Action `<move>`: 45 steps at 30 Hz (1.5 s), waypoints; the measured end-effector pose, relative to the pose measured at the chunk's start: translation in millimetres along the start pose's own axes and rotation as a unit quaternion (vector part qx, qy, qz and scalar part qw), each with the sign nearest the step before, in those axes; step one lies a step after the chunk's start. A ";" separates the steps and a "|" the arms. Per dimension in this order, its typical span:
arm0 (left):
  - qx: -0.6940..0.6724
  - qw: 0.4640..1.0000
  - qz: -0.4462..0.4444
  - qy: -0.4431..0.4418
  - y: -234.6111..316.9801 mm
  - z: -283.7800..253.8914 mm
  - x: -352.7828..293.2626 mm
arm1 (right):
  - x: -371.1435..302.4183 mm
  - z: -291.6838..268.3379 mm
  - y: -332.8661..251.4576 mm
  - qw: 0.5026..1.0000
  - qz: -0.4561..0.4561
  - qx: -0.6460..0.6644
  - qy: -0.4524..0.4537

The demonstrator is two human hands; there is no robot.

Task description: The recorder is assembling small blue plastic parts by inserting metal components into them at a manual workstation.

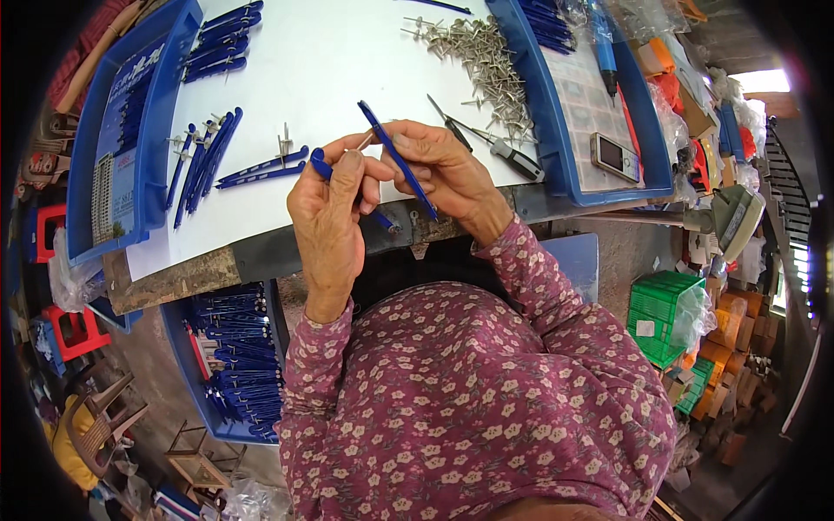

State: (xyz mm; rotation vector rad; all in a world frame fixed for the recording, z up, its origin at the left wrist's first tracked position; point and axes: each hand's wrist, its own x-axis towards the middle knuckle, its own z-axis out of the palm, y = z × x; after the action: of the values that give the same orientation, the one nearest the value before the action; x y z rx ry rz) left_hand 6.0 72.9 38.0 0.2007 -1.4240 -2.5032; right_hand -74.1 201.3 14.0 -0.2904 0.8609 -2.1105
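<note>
Above the table's front edge, my left hand (328,221) is closed around a blue plastic rod with a rounded end (321,164). My right hand (447,169) pinches a slim blue plastic strip (398,160), tilted between thumb and fingers. Between the two hands a thin reddish-metal tip (366,141) shows; its other end is hidden by my fingers. Left of my hands lie two blue strips (265,169) with upright metal pins, and a bundle of similar blue strips (208,165). A grey-black handled tool (518,161) and a pointed tool (447,122) rest beyond my right hand.
A heap of metal pins (486,65) covers the table's far right. Blue trays stand left (84,208) and right (565,165); a phone (615,159) lies in the right one. Below the table, a blue crate (193,373) holds many blue strips. A lamp head (737,221) juts out right.
</note>
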 end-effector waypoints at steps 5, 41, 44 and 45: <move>0.007 1.000 -0.003 0.003 -3.1 -5.1 1.3 | 0.2 6.1 1.2 0.997 -0.005 -0.053 0.052; -0.043 0.998 -0.034 -0.022 0.8 -17.3 -8.4 | -8.6 33.7 -12.5 0.885 -0.146 -0.437 0.067; -0.058 0.997 -0.034 -0.041 3.8 -17.6 -5.0 | -5.6 38.1 -19.9 0.860 -0.127 -0.490 0.060; -0.068 0.996 -0.038 -0.048 5.0 -16.0 -2.8 | -4.2 36.7 -21.3 0.852 -0.148 -0.499 0.059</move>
State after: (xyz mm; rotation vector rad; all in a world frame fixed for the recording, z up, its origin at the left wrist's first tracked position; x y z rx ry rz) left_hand 13.3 58.0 34.1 0.1103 -1.2957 -2.6936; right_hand -67.0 196.2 55.7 -0.8734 2.0613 -1.7585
